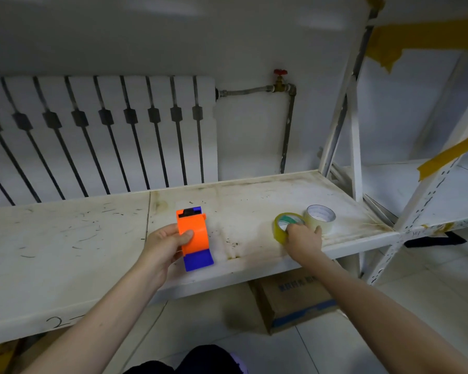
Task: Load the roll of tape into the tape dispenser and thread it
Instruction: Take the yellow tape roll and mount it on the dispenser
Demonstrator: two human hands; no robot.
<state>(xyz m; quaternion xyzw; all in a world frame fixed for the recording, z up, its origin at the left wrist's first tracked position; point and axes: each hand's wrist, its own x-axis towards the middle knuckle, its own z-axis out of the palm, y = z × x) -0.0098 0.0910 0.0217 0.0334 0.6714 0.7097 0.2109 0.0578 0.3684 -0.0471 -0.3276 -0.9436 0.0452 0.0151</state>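
An orange tape dispenser (195,233) with a blue handle end and a blue-and-black front lies on the white shelf (92,252). My left hand (165,244) grips its left side, thumb across the orange body. To the right, my right hand (303,236) closes on a yellowish tape roll (280,230) with a green inner core, tilted up on its edge on the shelf. My fingers cover the roll's right half.
A second, paler tape roll (320,217) lies flat just behind my right hand, touching the first roll. A radiator (97,130) and a pipe with a red valve (280,76) stand behind. A shelf upright (354,147) rises at right. A cardboard box (295,300) sits on the floor underneath.
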